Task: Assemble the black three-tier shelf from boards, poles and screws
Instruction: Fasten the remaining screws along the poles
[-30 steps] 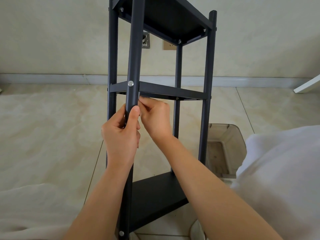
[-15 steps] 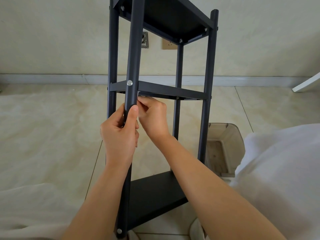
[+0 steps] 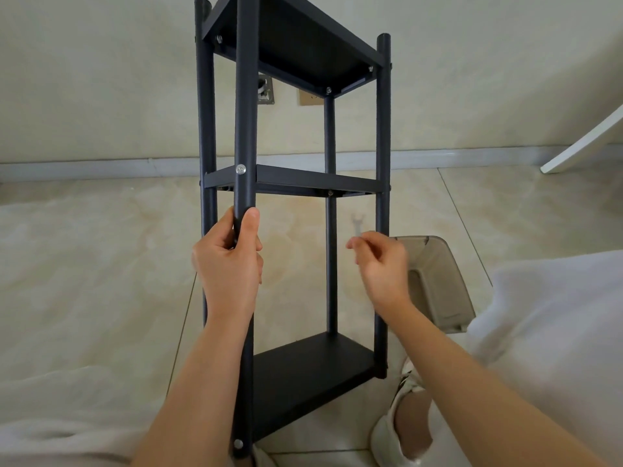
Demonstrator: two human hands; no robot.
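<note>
The black three-tier shelf (image 3: 296, 183) stands upright on the floor in front of me, with three boards fixed between its poles. My left hand (image 3: 229, 264) grips the nearest pole (image 3: 246, 112) just below the middle board (image 3: 317, 180). A silver screw (image 3: 240, 169) sits in that pole at the middle board, and another screw (image 3: 238, 443) at its foot. My right hand (image 3: 384, 264) hovers to the right, between the back and right poles, and pinches a small silver wrench (image 3: 356, 223), which is blurred by motion.
A translucent plastic bin (image 3: 438, 284) stands on the tiled floor just right of the shelf. Two wall sockets (image 3: 266, 91) show behind the shelf. A white furniture leg (image 3: 580, 146) leans in at the far right. My white-clothed knees and a shoe (image 3: 401, 419) flank the shelf's base.
My right hand has left the underside of the middle board beside the near pole and swung right with the wrench. The view has tilted, and my left hand keeps its grip on the pole.
</note>
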